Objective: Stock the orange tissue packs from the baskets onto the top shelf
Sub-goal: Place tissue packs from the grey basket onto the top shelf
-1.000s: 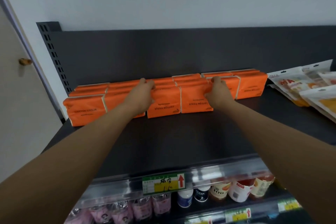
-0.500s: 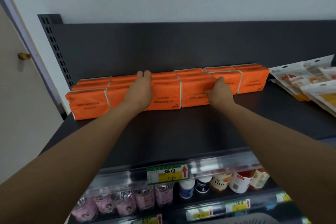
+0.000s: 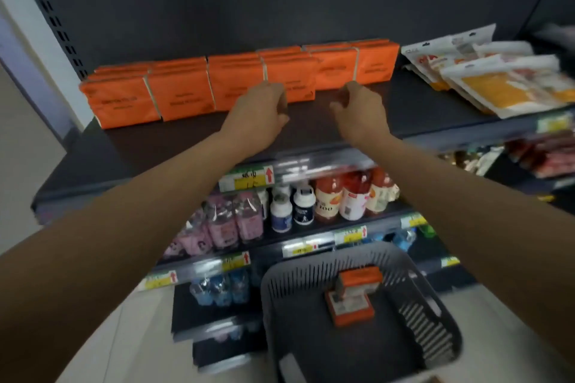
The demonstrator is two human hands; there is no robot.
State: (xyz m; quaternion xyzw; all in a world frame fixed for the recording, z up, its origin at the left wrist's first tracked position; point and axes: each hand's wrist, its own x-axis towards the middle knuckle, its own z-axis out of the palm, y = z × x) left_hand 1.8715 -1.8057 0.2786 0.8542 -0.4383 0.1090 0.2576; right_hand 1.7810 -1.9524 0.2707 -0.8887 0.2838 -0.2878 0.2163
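Both hands have drawn back from the packs (image 3: 236, 84) lined up on the top shelf (image 3: 174, 149) — left hand (image 3: 261, 109) and right hand (image 3: 357, 109) loosely curled, holding nothing. Two loose packs (image 3: 351, 298) lie in the basket (image 3: 289, 292) below — probably next.

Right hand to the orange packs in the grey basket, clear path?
Probably yes. The right hand is empty above the top shelf, the grey basket below is open-topped, and nothing covers its two orange packs.

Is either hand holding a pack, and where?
Nothing is held: left hand and right hand hover empty, fingers loosely curled, before the shelved orange tissue packs.
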